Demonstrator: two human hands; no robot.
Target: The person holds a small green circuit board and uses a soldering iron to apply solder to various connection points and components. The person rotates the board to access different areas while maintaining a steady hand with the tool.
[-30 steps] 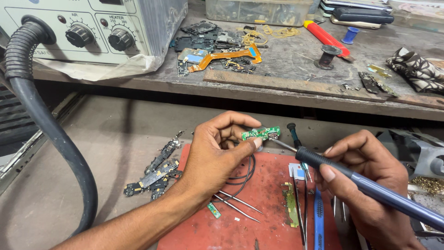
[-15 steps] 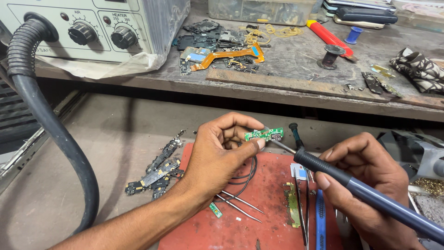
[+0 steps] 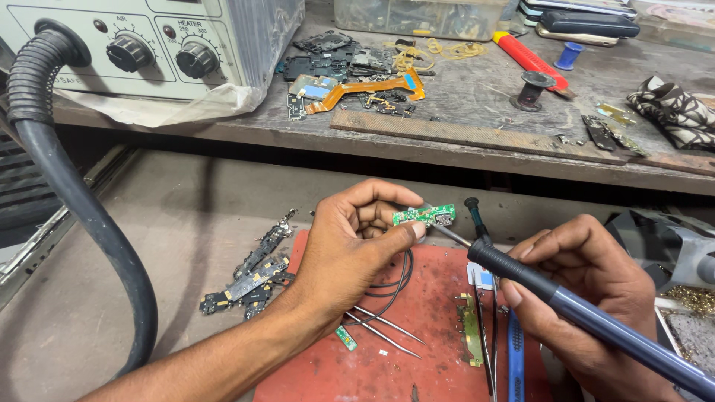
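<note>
Head view: cluttered repair bench, two levels. Upper level is a worn grey wooden shelf w/ a hot-air rework station at top left, its black ribbed hose looping down the left side. Also on the shelf: pile of dark phone parts w/ an orange flex cable, a red-handled tool, a blue spool, patterned cloth at far right. Lower level is a grey work surface w/ a red mat on it. Scrap black boards lie left of the mat; on the mat are tweezers, a black wire loop, a blue-handled tool.

Left hand is curled, thumb & fingertips pinching a small green circuit board, held up over the mat's far edge. Board's long axis runs roughly left-right, near level, free end pointing right toward the iron.

Right hand is wrapped tight round a soldering iron. Iron's long axis runs diagonal, handle at lower right, metal tip pointing up-left, at or just under the board's right end; actual contact can't be told.
</note>
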